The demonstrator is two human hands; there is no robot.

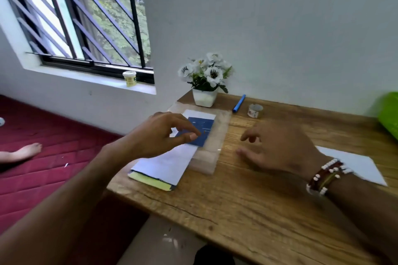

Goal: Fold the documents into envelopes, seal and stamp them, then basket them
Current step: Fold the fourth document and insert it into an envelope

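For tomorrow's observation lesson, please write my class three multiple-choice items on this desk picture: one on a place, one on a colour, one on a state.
1. Where does the flower pot stand?
A. On the table, by the wall.
B. On the windowsill.
C. On the floor.

2. What colour is the card at the left hand's fingertips?
A. Red.
B. Blue.
C. Yellow.

3. What does the right hand hold?
A. A pen.
B. A tape roll.
C. Nothing.

Answers:
1 A, the pot sits at the table's far edge.
2 B, the card is dark blue on white envelopes.
3 C, its fingers are spread over bare wood.
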